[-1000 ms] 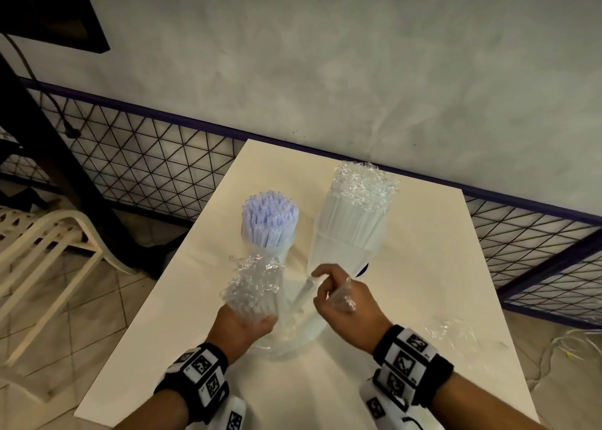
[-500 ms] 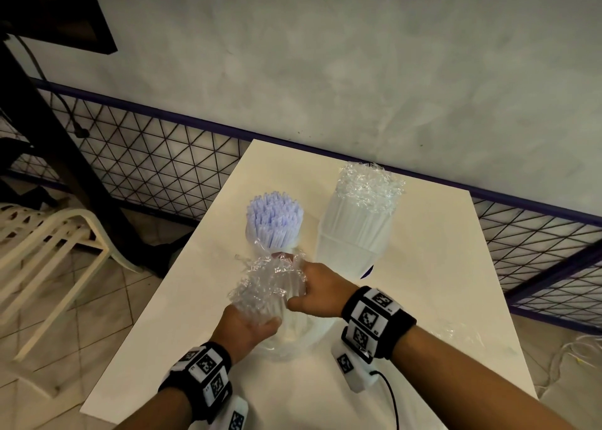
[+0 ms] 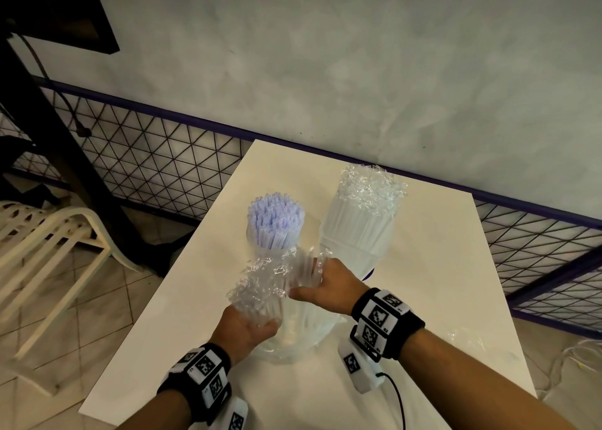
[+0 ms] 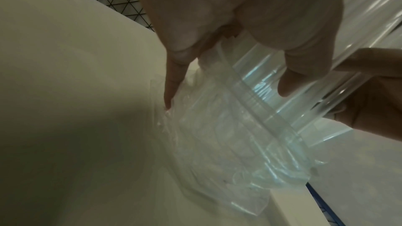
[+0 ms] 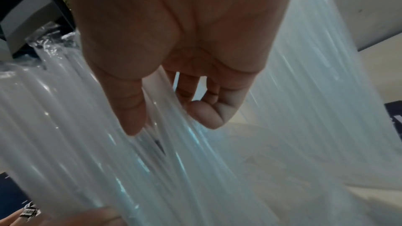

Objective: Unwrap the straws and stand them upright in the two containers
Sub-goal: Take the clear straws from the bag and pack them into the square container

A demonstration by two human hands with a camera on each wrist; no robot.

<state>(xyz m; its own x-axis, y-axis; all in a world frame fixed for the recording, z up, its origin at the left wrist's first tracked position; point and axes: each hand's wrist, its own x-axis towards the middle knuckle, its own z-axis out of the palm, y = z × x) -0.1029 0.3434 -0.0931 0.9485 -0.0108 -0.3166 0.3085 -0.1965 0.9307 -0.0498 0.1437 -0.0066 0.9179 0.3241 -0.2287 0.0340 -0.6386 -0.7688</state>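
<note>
My left hand (image 3: 247,328) grips the lower end of a bundle of clear-wrapped straws (image 3: 264,289), held tilted above the white table (image 3: 423,266). My right hand (image 3: 325,286) pinches into the bundle's upper part, thumb and fingers (image 5: 206,116) curled among the straws (image 5: 87,126). In the left wrist view my left hand (image 4: 304,78) wraps the bundle (image 4: 256,82). Behind stand unwrapped purple-white straws (image 3: 273,224) upright in one container, and beside them wrapped straws (image 3: 361,214) in the other; both containers are mostly hidden.
A crumpled clear plastic bag (image 3: 293,335) lies on the table under the bundle. Loose clear wrappers (image 3: 469,338) lie at the right. A wire-mesh fence (image 3: 146,169) and grey wall run behind the table. A white plastic chair (image 3: 49,250) stands on the floor at left.
My right hand has moved left from beside the right container to the bundle and now grips its upper part. The left hand keeps holding the bundle's lower end.
</note>
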